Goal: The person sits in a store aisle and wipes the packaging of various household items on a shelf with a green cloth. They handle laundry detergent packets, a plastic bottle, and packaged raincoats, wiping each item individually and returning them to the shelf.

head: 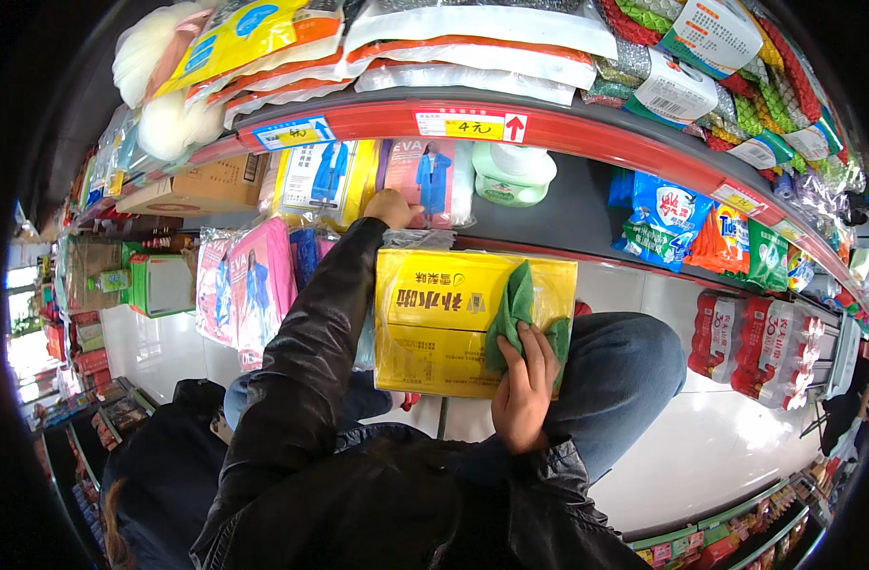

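My left hand (392,209) reaches onto the shelf and touches the lower left edge of a pink packaged EVA raincoat (428,182). A yellow packaged raincoat (326,182) stands just left of it, and a pale green plastic tub (514,174) is on its right. Before me, a yellow carton (434,356) lies over my lap. My right hand (527,385) rests on the carton's right part, its fingers pressing on a crumpled green cloth (513,310). Whether the left fingers grip the raincoat package, I cannot tell.
More pink raincoat packs (252,285) lie left of the carton. Detergent bags (666,214) stand on the shelf (577,221) at right. An upper shelf with a red edge (584,146) overhangs it. Shrink-wrapped red bottles (769,349) are farther right. A cardboard box (220,187) sits at left.
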Action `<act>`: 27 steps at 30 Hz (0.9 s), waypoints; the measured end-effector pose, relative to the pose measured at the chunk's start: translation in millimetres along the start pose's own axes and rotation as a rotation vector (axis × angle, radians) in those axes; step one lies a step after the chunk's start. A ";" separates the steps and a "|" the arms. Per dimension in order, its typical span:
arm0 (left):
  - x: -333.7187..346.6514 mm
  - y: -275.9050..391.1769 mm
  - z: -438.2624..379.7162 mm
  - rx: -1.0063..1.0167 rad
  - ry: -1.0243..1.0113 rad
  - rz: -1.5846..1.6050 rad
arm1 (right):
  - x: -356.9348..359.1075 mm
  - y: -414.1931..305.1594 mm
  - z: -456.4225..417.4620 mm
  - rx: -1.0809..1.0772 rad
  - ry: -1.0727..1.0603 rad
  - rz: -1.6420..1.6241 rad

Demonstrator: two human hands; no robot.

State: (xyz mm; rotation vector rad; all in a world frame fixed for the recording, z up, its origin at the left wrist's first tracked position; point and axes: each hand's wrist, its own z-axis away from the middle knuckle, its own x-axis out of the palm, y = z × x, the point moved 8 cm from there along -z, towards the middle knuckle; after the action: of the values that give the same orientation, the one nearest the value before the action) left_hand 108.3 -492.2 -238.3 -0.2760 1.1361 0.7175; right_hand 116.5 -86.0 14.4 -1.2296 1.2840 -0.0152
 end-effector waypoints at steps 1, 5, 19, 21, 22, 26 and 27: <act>-0.7 -0.5 -0.2 -0.030 -0.015 -0.036 | 0.1 0.1 0.0 0.000 0.002 -0.008; -4.9 4.4 3.9 -0.027 0.061 -0.111 | 1.4 0.5 -0.7 0.002 0.003 -0.005; -61.6 16.6 51.4 -0.420 -0.211 2.243 | 5.4 -5.1 7.2 -0.065 0.033 0.093; -76.5 15.7 60.9 -0.292 -0.230 2.296 | 5.3 -7.6 8.3 -0.096 0.030 0.088; -82.7 14.1 66.4 -0.228 -0.239 2.320 | 5.0 -9.9 8.3 -0.114 0.033 0.077; -109.4 24.9 118.6 -0.141 -0.127 2.333 | 2.7 -7.3 11.1 -0.121 0.048 0.057; -110.2 22.2 131.2 -0.137 -0.113 2.404 | 2.6 -9.6 11.9 -0.122 0.045 0.043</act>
State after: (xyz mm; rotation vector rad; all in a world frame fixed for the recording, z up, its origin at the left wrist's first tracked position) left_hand 164.0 -445.9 -81.5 1.3215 0.8084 2.7693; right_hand 131.6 -83.7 16.7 -1.3116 1.3668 0.0680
